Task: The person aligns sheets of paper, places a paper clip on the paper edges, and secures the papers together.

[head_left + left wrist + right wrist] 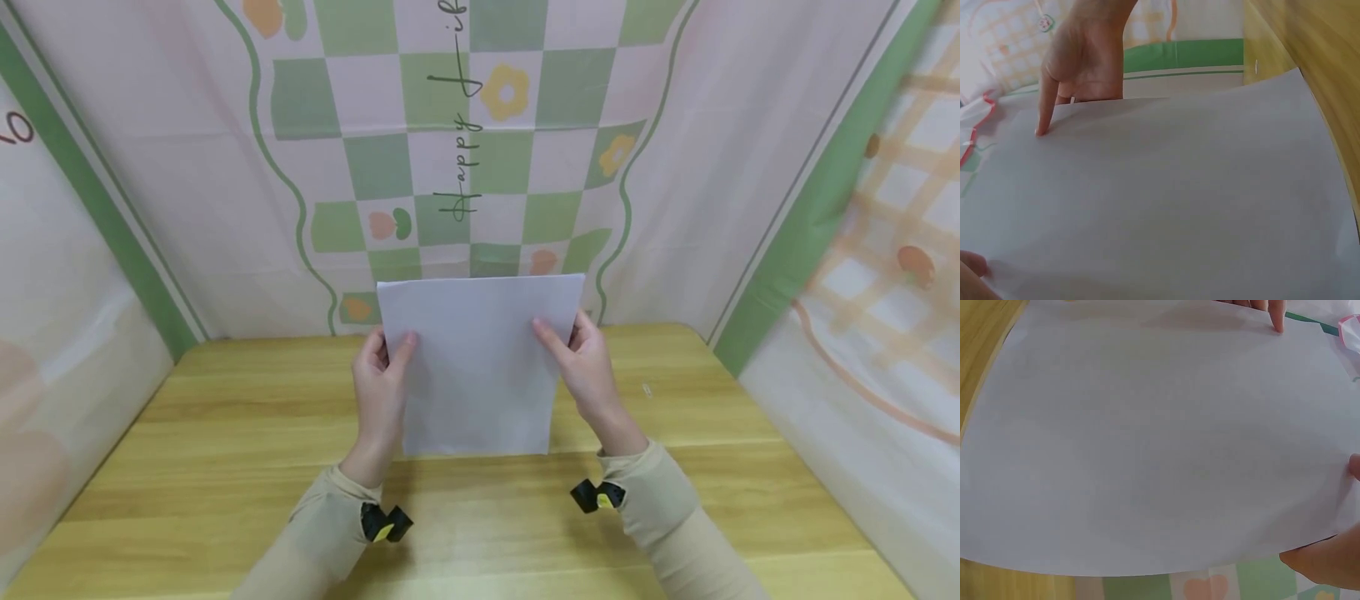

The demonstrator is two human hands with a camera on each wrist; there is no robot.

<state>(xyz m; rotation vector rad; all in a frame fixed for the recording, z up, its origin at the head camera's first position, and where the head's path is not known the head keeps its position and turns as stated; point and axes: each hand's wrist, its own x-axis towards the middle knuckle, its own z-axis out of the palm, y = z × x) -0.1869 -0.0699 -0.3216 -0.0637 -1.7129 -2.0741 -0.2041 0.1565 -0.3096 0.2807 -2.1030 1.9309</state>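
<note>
A blank white sheet of paper (480,367) is held up in front of the person, its lower edge near the tabletop. At its left edge, the left hand (380,392) pinches it, thumb on the near face and fingers behind. The right hand (588,371) grips the right edge the same way, a little below the top corner. In the left wrist view the paper (1179,194) fills most of the picture, with the right hand (1088,62) across from it. The right wrist view shows the paper (1147,444) bowing slightly. Fingers behind the paper are mostly hidden.
A small pale loop-shaped item (647,390) lies on the wooden table (262,442), right of the paper. Behind stands a green-checked cloth backdrop (442,167), with patterned cloth (885,275) along the right side. Both wrists carry small black devices.
</note>
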